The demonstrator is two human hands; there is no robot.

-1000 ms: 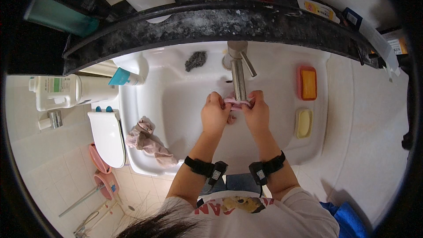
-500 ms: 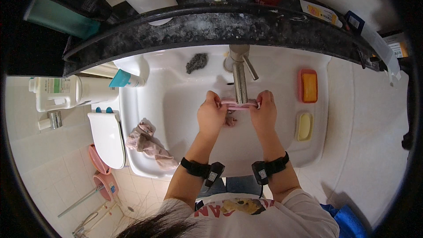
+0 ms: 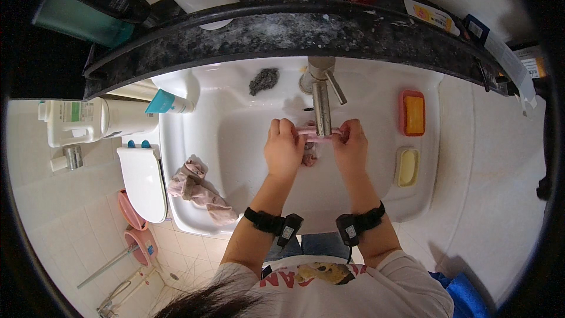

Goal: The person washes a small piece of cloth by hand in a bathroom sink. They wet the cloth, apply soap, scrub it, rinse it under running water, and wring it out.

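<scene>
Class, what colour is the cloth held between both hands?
Pale pink; the cloth shows in the head view.

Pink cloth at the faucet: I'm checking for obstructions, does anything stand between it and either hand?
Nothing visible does: the left hand and right hand both hold the pink cloth. The faucet spout hides its middle, between them.

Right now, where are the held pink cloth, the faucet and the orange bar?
Pink cloth (image 3: 308, 138): head view, left part of its strip.
Faucet (image 3: 322, 109): head view, its metal spout.
Orange bar (image 3: 415, 115): head view, its top face.
</scene>
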